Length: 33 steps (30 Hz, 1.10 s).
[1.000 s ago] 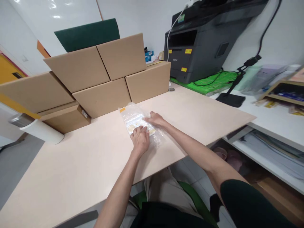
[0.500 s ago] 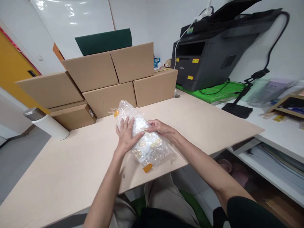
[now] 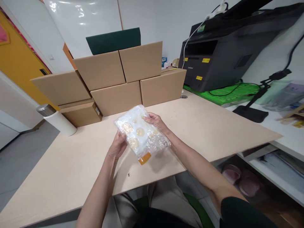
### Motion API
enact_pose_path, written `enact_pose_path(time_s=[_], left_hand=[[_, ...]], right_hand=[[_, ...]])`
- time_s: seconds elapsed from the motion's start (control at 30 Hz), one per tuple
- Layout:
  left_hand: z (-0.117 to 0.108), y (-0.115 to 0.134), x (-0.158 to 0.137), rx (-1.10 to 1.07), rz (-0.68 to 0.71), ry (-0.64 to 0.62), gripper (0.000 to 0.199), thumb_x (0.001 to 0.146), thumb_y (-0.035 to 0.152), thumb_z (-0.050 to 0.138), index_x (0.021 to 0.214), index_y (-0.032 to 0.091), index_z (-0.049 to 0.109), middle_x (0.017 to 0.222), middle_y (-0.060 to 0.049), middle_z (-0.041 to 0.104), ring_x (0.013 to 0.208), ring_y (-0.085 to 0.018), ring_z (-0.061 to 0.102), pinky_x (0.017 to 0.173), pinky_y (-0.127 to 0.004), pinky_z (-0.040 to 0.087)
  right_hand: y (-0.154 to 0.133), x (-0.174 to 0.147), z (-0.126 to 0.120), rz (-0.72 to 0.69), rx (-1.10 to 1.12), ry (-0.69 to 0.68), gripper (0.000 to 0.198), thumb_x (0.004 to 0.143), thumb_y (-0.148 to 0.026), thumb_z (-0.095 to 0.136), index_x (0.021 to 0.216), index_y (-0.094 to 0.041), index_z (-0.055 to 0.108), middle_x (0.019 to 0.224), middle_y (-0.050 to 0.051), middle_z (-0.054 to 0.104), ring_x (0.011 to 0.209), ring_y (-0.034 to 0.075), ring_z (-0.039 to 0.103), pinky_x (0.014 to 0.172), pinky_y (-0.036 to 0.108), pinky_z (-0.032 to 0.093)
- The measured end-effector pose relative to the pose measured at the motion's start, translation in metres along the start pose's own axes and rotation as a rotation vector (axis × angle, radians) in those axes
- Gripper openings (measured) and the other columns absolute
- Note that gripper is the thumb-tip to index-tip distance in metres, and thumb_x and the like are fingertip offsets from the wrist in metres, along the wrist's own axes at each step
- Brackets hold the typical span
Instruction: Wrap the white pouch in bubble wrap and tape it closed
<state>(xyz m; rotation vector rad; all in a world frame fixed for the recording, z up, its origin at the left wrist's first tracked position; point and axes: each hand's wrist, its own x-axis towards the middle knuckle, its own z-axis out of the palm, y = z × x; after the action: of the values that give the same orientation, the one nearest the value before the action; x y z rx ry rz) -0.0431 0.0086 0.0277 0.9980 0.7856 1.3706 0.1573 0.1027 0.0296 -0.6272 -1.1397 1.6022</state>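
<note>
A flat white package with pale yellow round spots, wrapped in clear crinkled plastic (image 3: 140,132), is held between my two hands over the front part of the table. Orange tape (image 3: 144,158) sticks to its near end, where the loose plastic bunches up. My left hand (image 3: 118,144) grips the left edge, thumb on top and fingers mostly hidden underneath. On the far right edge, my right hand (image 3: 156,123) pinches the package with its thumb on the upper face. What lies inside the wrapping cannot be made out.
Brown cardboard boxes (image 3: 116,98) stand stacked along the table's back, topped by a dark green box (image 3: 114,41). At the left is a white bottle (image 3: 60,123) with a metal cap. A black printer (image 3: 209,60) and a black stand (image 3: 251,112) are at the right.
My left hand has gone from lying spread on top to gripping the left edge. The package appears raised and turned, its spotted face now plainer. The view has shifted slightly left.
</note>
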Motion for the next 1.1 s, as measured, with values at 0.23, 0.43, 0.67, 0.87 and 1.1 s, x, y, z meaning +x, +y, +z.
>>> enact_pose_path(time_s=[0.23, 0.43, 0.67, 0.87, 1.1], left_hand=[[0.004, -0.02, 0.022, -0.018, -0.054, 0.303, 0.062, 0.06, 0.029, 0.086, 0.114, 0.017, 0.058, 0.101, -0.008, 0.071, 0.092, -0.024, 0.07, 0.086, -0.038, 0.056], [-0.024, -0.04, 0.034, 0.504, -0.106, 0.578, 0.075, 0.074, 0.039, 0.076, 0.138, 0.016, 0.044, 0.117, -0.017, 0.064, 0.1, -0.029, 0.068, 0.089, -0.047, 0.054], [-0.011, -0.043, 0.019, 1.479, 0.258, 0.297, 0.061, 0.092, 0.054, 0.051, 0.145, 0.024, 0.048, 0.158, -0.016, 0.034, 0.149, -0.038, 0.024, 0.117, -0.064, 0.013], [0.001, -0.051, 0.013, 1.782, 0.227, 0.004, 0.066, 0.089, 0.06, 0.054, 0.146, 0.028, 0.048, 0.161, -0.014, 0.03, 0.149, -0.042, 0.02, 0.116, -0.068, 0.01], [0.009, -0.058, 0.01, 1.848, 0.286, 0.048, 0.065, 0.09, 0.054, 0.056, 0.146, 0.023, 0.048, 0.16, -0.017, 0.031, 0.149, -0.044, 0.02, 0.114, -0.072, 0.006]], right_hand=[[0.031, 0.009, -0.011, 0.135, -0.095, 0.105, 0.047, 0.053, -0.054, 0.084, 0.068, -0.021, 0.053, 0.062, -0.005, 0.052, 0.056, 0.012, 0.047, 0.056, 0.026, 0.037], [0.061, 0.015, -0.02, 0.077, -0.593, 0.264, 0.05, 0.06, -0.059, 0.074, 0.06, -0.022, 0.041, 0.056, -0.007, 0.04, 0.058, 0.011, 0.037, 0.056, 0.026, 0.028], [0.064, 0.014, -0.02, 0.042, -0.88, 0.249, 0.039, 0.076, -0.057, 0.061, 0.069, -0.024, 0.042, 0.066, -0.004, 0.05, 0.067, 0.016, 0.047, 0.063, 0.028, 0.035], [0.064, 0.011, -0.017, 0.102, -0.827, 0.269, 0.052, 0.082, -0.061, 0.059, 0.116, -0.023, 0.05, 0.101, 0.006, 0.063, 0.094, 0.023, 0.06, 0.084, 0.034, 0.045], [0.059, 0.012, -0.001, 0.121, -1.09, 0.193, 0.06, 0.093, -0.056, 0.049, 0.138, -0.017, 0.04, 0.136, 0.021, 0.054, 0.126, 0.034, 0.052, 0.103, 0.044, 0.038]])
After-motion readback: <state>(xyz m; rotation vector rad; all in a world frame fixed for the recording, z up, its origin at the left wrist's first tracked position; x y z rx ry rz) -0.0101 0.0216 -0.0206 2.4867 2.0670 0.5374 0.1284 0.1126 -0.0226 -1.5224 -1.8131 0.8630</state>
